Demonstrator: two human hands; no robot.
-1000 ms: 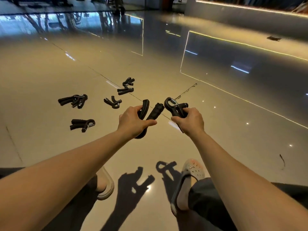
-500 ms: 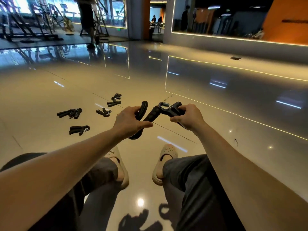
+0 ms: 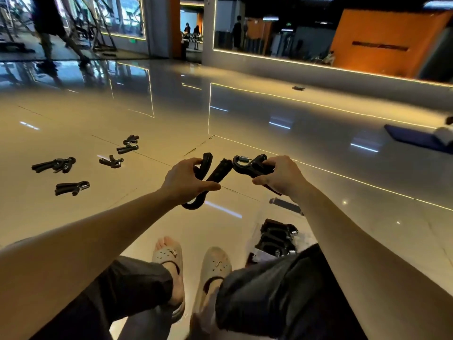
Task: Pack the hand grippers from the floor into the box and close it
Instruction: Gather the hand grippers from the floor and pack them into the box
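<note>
My left hand point(image 3: 185, 180) grips a black hand gripper point(image 3: 210, 175) whose two handles point up and right. My right hand point(image 3: 282, 176) holds a second black hand gripper point(image 3: 247, 163) with its spring showing at the top. Both are held out in front of me above the floor, their tips nearly touching. Several more hand grippers lie on the glossy floor at the left, among them one point(image 3: 71, 187) nearest me and a pair point(image 3: 55, 164) beyond it. A clear box point(image 3: 259, 224) stands under my right forearm with black grippers point(image 3: 275, 238) inside it, partly hidden by my knee.
My two feet in pale clogs point(image 3: 169, 256) rest in front of me, knees bent. A dark blue mat point(image 3: 414, 138) lies at the far right. A small dark object point(image 3: 297, 88) sits by the lit wall. A person walks near gym machines at the top left.
The view has tilted up and swung right, so the box with grippers has come into sight. Both hands still hold their grippers, now closer together.
</note>
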